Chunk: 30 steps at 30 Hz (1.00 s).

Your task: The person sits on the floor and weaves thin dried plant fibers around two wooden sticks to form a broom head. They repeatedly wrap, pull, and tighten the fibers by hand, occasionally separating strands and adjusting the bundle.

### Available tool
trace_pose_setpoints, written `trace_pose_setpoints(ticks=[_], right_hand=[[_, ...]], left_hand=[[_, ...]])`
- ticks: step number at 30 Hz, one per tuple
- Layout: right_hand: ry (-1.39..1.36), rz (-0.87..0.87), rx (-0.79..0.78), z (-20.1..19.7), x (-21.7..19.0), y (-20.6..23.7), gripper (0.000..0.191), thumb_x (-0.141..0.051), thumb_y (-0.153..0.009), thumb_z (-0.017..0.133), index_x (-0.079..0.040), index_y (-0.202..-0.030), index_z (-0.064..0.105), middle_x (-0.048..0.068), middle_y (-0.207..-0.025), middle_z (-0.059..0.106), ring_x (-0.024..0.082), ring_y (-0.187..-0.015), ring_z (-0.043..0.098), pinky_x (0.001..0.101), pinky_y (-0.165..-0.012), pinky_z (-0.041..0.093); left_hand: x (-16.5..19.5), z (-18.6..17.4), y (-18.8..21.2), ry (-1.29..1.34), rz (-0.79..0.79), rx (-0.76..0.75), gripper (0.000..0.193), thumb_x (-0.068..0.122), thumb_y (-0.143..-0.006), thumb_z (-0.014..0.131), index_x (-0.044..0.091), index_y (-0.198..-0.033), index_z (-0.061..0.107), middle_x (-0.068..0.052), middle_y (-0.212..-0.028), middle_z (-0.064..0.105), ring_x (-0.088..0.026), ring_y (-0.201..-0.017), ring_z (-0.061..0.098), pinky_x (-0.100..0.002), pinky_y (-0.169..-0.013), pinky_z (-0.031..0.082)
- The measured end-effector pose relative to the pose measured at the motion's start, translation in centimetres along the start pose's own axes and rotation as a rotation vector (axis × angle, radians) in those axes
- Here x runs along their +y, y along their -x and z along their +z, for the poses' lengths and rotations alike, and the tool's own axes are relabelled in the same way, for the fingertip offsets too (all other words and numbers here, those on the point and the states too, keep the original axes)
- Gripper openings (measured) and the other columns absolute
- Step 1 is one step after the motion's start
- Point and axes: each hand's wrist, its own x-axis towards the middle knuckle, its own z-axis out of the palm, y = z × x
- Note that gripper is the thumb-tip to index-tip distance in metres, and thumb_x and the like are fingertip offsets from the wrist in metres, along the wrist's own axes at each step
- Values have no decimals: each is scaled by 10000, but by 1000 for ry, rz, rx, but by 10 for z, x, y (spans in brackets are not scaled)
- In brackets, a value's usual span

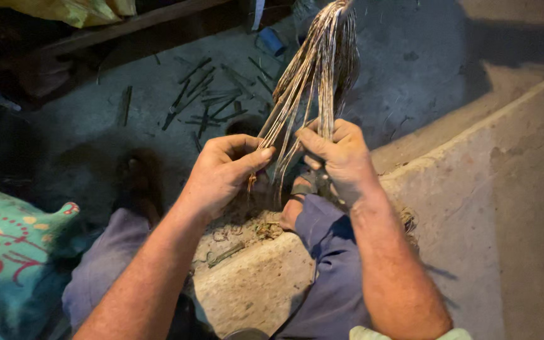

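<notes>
Fingers of both the left hand point(225, 170) and right hand point(338, 157) clamp a bundle of thin strands point(322, 60) fanning up beyond them; cut sticks point(206, 101) lie farther out, apparently unused so far.

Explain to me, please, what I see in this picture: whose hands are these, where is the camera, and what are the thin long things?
There is one picture, taken by a camera worn on a person's head and looking down, so the two bare arms belong to that person. The left hand and the right hand both grip a bundle of thin wire-like strands, which rises upward and fans out. The left thumb and fingers pinch a few strands apart from the rest. Below are the person's knees in bluish trousers. The person seems to sit on a rough concrete ledge. On the grey floor lie scattered short dark sticks. At the left edge is a teal patterned cloth.
</notes>
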Motion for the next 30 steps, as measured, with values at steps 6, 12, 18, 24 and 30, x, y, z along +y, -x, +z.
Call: trace_pose_setpoints(ticks=[6, 12, 18, 24, 30], right_hand=[[27, 37, -14, 6, -2, 1, 170, -157, -978, 718, 4, -959, 666, 10, -667, 601, 52, -524, 510, 203, -434, 374], [62, 23, -19, 3, 0, 2, 188, -168, -981, 714, 8, -939, 664, 33, -691, 639, 57, -515, 511, 207, -405, 363], [0, -6, -11, 4, 3, 0, 139, -133, -993, 705, -11, -979, 639, 45, -749, 628, 69, -569, 564, 194, -416, 374], [-86, 8, -11, 17, 7, -1, 61, -69, -964, 652, -15, -986, 635, 69, -751, 643, 90, -555, 563, 205, -392, 380], [-82, -31, -70, 23, 2, 1, 106, -22, -901, 649, -2, -1001, 623, 96, -828, 698, 97, -549, 545, 209, -406, 381]], left_hand=[[5, 9, 4, -120, 37, -2, 265, 156, -872, 814, -16, -1050, 719, -43, -844, 669, -93, -708, 590, -255, -609, 455], [5, 10, 2, -176, 40, -3, 225, 124, -809, 826, -3, -966, 726, -18, -822, 708, -76, -701, 619, -240, -616, 510], [6, 8, 2, -117, 59, -21, 198, 104, -820, 807, -2, -973, 741, -17, -803, 697, -80, -674, 593, -244, -596, 471], [8, 2, 3, -155, 61, 42, 164, 97, -822, 796, -7, -931, 732, -22, -741, 657, -96, -609, 564, -255, -532, 443], [11, -5, 9, -144, 102, -25, 182, 106, -824, 809, -9, -938, 725, -23, -757, 668, -89, -638, 587, -249, -564, 473]])
